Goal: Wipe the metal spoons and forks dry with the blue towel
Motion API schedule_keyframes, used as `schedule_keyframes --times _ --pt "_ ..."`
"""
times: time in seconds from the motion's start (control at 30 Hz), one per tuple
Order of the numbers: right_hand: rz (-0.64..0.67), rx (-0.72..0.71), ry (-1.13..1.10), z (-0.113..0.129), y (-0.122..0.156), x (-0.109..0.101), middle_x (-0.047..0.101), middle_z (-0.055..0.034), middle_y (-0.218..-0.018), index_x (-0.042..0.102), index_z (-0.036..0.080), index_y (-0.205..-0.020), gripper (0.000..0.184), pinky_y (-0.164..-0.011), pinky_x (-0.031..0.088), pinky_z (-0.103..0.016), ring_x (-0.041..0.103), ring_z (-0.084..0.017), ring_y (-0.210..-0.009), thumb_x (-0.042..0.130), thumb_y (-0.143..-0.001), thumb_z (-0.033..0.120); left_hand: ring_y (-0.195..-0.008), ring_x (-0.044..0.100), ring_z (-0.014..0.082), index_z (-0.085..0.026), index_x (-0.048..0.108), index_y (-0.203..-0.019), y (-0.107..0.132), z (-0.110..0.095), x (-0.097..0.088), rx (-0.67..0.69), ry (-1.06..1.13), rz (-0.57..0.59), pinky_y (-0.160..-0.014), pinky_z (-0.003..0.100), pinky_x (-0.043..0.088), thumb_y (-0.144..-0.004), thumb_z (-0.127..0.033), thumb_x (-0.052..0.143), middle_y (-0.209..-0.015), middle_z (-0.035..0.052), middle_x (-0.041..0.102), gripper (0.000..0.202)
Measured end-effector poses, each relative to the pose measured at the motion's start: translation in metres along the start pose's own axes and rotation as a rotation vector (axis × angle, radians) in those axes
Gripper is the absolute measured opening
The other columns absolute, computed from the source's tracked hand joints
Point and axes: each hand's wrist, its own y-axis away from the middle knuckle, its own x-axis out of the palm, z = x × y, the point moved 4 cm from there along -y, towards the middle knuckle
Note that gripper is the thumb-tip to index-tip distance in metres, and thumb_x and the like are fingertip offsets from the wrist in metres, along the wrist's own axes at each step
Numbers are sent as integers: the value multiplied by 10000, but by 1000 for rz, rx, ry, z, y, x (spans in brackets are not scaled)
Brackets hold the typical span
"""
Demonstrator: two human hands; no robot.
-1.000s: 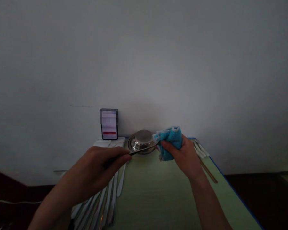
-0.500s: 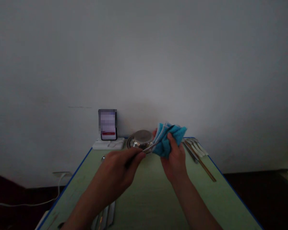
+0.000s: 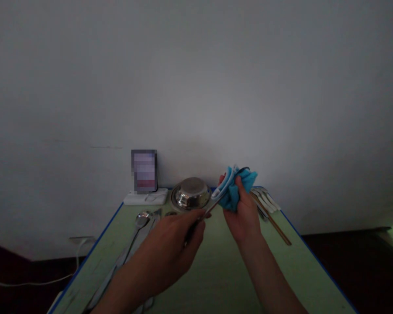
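My left hand [image 3: 173, 244] is closed around the handle of a thin metal spoon [image 3: 212, 206], which slants up to the right over the table. A blue cloth with white edging [image 3: 229, 201] is bunched in my right hand [image 3: 246, 220], wrapped about the upper part of the spoon. The right thumb presses on the cloth from the near side. Just above the cloth the dark curved rim of the spoon's bowl shows; most of that end is hidden.
An upturned steel bowl [image 3: 191, 192] sits at the back of the green table [image 3: 209, 279], against the wall. Left of it a phone [image 3: 144, 172] stands on a white base [image 3: 146, 199]. Another spoon [image 3: 142, 219] and cutlery lie at left; white-handled forks [image 3: 269, 201] and brown chopsticks [image 3: 278, 229] at right.
Both hands have shifted slightly right, the left also a little lower. The spoon's tip now pokes further out of the cloth. More of the cutlery at left shows.
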Motion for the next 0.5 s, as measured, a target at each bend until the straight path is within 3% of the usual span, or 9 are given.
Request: schedule_keyframes --times 0.13,0.23,0.4,0.5 --pt "-71 -132 -26 23 -8 -7 712 36 -763 642 194 -873 121 -701 527 -232 663 -84 -697 537 -826 231 -587 569 116 -231 592 -905 7 3 -4 9 44 190 -588 229 386 -904 -299 341 -602 -50 606 260" --pt "-77 -186 -15 25 -6 -5 712 30 -769 639 190 -882 122 -673 529 -229 663 -90 -702 553 -815 245 -536 541 116 -212 581 -821 6 6 -2 -18 -6 177 -560 234 362 -895 -283 334 -555 -47 581 267" --pt "8 -138 94 -4 12 6 702 18 -746 647 181 -845 157 -700 520 -247 658 -102 -688 612 -761 309 -546 549 136 -197 534 -746 -4 1 16 -38 -30 139 -543 246 352 -897 -306 314 -590 -14 601 288" --pt "60 -122 201 -23 19 6 692 -13 -730 648 157 -835 242 -637 519 -269 643 -125 -628 603 -754 381 -533 549 141 -189 537 -754 -12 5 27 -82 -7 124 -543 248 355 -896 -305 316 -555 -14 581 287"
